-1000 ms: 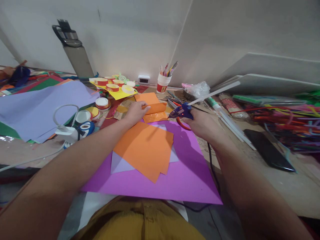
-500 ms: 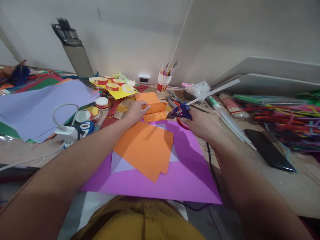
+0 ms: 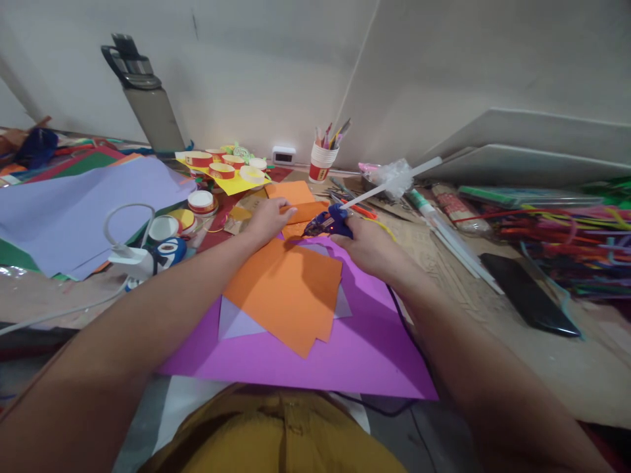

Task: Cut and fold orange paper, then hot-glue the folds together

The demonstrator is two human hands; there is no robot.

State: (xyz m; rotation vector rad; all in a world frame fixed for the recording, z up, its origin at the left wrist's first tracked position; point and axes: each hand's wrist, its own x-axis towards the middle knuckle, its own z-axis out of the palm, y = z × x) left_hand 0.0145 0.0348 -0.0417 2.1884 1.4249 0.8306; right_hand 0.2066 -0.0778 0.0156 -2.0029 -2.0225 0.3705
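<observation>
My right hand (image 3: 367,242) is closed around a dark blue hot glue gun (image 3: 339,220), with a long white glue stick (image 3: 389,184) jutting from its back. The nozzle points left, over the near part of a folded orange paper (image 3: 306,211). My left hand (image 3: 270,220) grips the left end of that fold, thumb lying along it. Closer to me, more orange paper sheets (image 3: 290,295) rest on a lilac sheet (image 3: 239,320) and a large purple sheet (image 3: 305,368). Whether the nozzle touches the paper I cannot tell.
Left are lilac sheets (image 3: 98,210), a charger plug (image 3: 133,261), small tubs (image 3: 202,202) and a bottle (image 3: 150,108). Paper rings stand on yellow paper (image 3: 241,185). Behind is a cup of pens (image 3: 323,163). Right are a black phone (image 3: 530,294) and pipe cleaners (image 3: 562,243).
My right hand has moved left with the glue gun, bringing the nozzle across the orange paper. The orange-red scissor handle beside it no longer shows there. My left hand stays put.
</observation>
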